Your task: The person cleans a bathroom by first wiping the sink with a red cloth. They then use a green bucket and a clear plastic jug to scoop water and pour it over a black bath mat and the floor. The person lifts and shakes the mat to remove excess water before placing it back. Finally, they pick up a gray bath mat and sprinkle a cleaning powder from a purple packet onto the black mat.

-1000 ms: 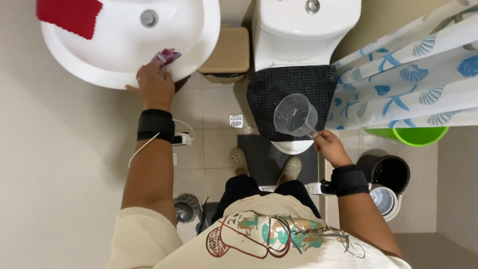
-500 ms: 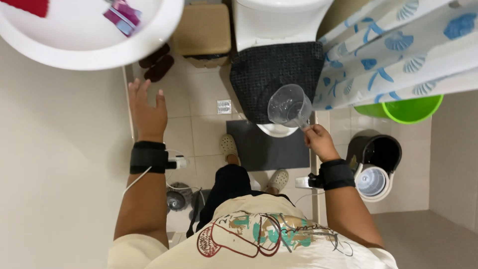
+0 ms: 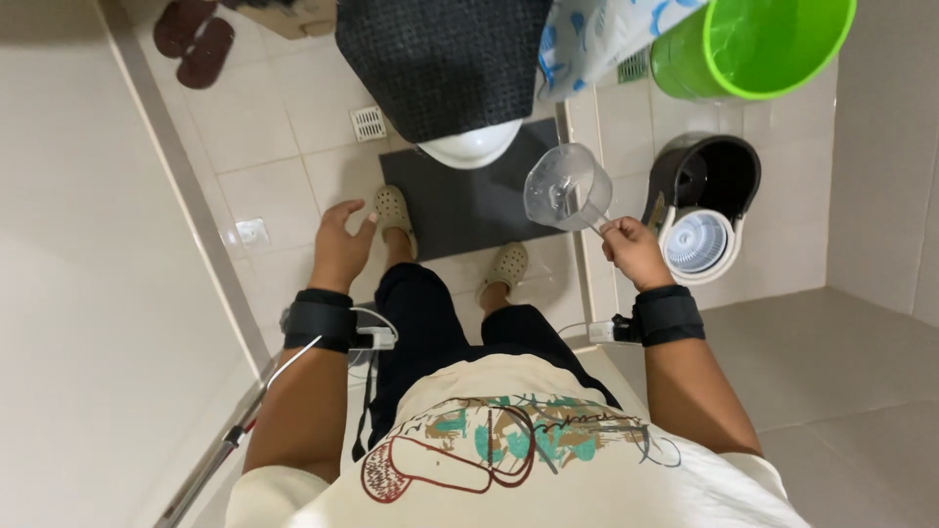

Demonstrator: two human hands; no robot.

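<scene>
My right hand [image 3: 634, 252] grips the handle of a clear plastic jug [image 3: 567, 186], held tilted above the dark floor mat [image 3: 469, 200]. My left hand [image 3: 340, 246] hangs free with fingers loosely apart, holding nothing, over the tiled floor beside my left shoe [image 3: 394, 212]. Both wrists wear black bands. Ahead of my feet stands the toilet, its lid wrapped in a dark textured cover [image 3: 440, 59], with the white bowl rim [image 3: 474, 145] showing under it.
A green bucket [image 3: 753, 44] stands at the top right, with a black mop bucket and its white spinner [image 3: 696, 210] below it. A shell-print shower curtain [image 3: 597, 39] hangs beside the toilet. Brown slippers [image 3: 196, 44] and a floor drain [image 3: 369, 123] lie at the left.
My left hand has left the sink and dropped to my side. The view has tipped down, so the sink is out of sight. The jug stays in my right hand.
</scene>
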